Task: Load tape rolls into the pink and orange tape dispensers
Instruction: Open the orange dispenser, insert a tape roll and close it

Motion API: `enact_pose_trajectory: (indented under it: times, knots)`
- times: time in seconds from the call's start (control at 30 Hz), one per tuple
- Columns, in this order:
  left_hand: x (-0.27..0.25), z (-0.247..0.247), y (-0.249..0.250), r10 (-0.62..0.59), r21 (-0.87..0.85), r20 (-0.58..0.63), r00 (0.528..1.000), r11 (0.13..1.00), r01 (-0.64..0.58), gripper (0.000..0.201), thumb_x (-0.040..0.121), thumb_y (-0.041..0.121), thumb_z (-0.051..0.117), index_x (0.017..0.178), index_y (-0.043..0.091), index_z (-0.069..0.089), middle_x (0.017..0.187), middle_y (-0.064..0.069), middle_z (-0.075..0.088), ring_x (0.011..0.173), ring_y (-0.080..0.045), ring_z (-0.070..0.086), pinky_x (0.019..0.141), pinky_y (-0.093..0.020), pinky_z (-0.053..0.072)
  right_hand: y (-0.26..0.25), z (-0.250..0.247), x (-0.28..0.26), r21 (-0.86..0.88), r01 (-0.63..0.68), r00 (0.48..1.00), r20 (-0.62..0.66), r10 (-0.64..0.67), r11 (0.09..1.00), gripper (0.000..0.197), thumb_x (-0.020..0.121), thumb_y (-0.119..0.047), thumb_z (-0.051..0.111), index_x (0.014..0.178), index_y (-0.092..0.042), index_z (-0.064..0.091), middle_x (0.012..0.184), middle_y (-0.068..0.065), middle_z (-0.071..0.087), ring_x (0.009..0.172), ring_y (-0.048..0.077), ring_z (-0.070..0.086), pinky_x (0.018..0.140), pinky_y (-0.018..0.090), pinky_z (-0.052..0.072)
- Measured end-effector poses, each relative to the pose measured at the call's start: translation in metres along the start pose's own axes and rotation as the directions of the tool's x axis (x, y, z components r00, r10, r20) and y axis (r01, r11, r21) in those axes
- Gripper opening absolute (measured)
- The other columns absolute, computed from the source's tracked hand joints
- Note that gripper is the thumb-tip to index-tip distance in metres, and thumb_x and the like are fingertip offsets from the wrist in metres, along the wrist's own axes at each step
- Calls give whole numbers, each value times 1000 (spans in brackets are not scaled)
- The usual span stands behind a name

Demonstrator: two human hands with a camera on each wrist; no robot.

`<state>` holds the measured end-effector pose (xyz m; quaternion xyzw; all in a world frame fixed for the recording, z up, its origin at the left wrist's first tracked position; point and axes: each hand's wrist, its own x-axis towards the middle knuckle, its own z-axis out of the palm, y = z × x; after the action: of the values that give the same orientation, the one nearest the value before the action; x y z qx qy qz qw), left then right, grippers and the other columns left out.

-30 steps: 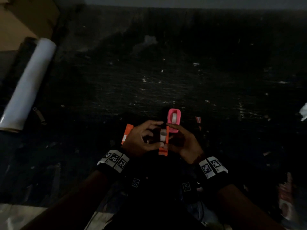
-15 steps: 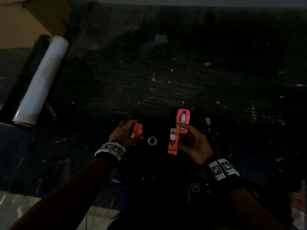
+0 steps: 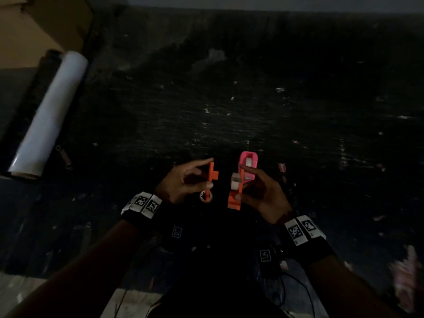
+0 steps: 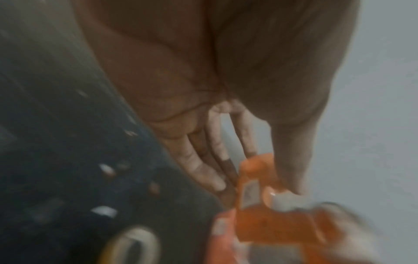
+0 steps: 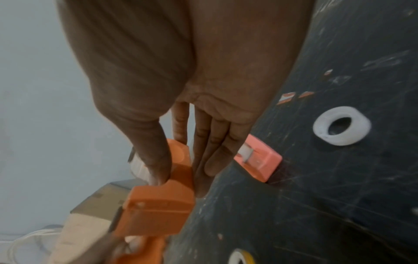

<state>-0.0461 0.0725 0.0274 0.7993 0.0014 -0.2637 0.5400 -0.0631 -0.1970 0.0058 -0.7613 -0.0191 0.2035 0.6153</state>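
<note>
Finds, far left, the white film roll (image 3: 46, 115) lying on the dark table (image 3: 252, 111) beside the cardboard box (image 3: 34, 24), as half a second ago. Finds the left hand (image 3: 183, 182) brought in from its place out to the left and now near the right one, not touching it. Pinches the orange cover piece (image 3: 212, 172) upright between forefinger above and thumb below, other fingers loosely bent behind; in the left wrist view (image 4: 255, 184), blurred, showing only thumb and fingertips against the orange. Leaves the small tape ring (image 3: 205, 196) flat on the table where it lay before, now just under the left thumb and partly covered by it. Holds, in the right hand (image 3: 261, 193), the orange dispenser (image 3: 235, 200) on edge as before, thumb on the near side and fingers behind, with a white tape roll (image 3: 236, 180) seated on its open face. Keeps the pink dispenser (image 3: 247, 167) on the table just beyond the right fingertips, a white roll inside, its near end hidden by those fingers. Shows, in the right wrist view only, a spare white roll (image 5: 341, 126) flat on the table to the right of the pink dispenser; lost to darkness in the head view. Cannot tell how the cover piece mates with the dispenser.
</note>
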Motion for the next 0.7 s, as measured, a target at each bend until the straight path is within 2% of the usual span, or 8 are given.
enact_pose_trajectory:
  times: [0.1,0.2,0.37,0.5,0.57,0.7]
  knots:
    - [-7,10,17,69,-48,37,997,997,-67,64,86,19,77,143,33,52,116,-7,72,113,-3,66,89,-5,44,-6,0,2,18,12,1000,24,-12,1000,74,76,-11,84,137,-37,51,104,6,75,102,20,71,97,51,53]
    - [-8,17,24,89,-62,57,994,994,-85,65,87,14,75,145,26,50,117,-8,71,111,7,63,86,0,42,-10,1,2,37,8,999,47,-10,999,75,77,-8,83,138,-35,50,100,8,77,102,19,72,97,52,53]
    - [-7,20,23,108,-68,63,992,992,-104,64,87,20,76,144,31,50,123,-6,71,117,-1,63,91,-3,42,-16,-1,-1,81,-2,999,51,-2,997,75,77,-2,80,140,-28,49,99,10,77,100,22,72,96,53,53]
    - [-7,23,22,124,-78,47,991,990,-120,64,86,19,77,144,30,51,113,-8,72,116,-6,65,93,-9,45,-19,-4,-4,94,-13,998,68,6,995,74,78,0,79,141,-26,49,99,10,77,100,20,72,97,50,54]
    - [-6,24,21,131,-80,35,991,989,-128,64,86,17,77,144,29,51,111,-10,72,113,-6,67,90,-8,46,-20,-4,-4,97,-21,997,74,14,995,74,78,0,79,140,-27,49,102,10,77,102,21,72,96,50,54]
    - [-4,24,21,135,-73,19,991,988,-133,64,86,20,77,143,32,52,110,-5,74,113,-4,66,90,-9,47,-19,-5,-3,107,-31,997,76,23,994,73,78,-4,80,138,-34,51,104,7,77,104,20,71,98,54,52]
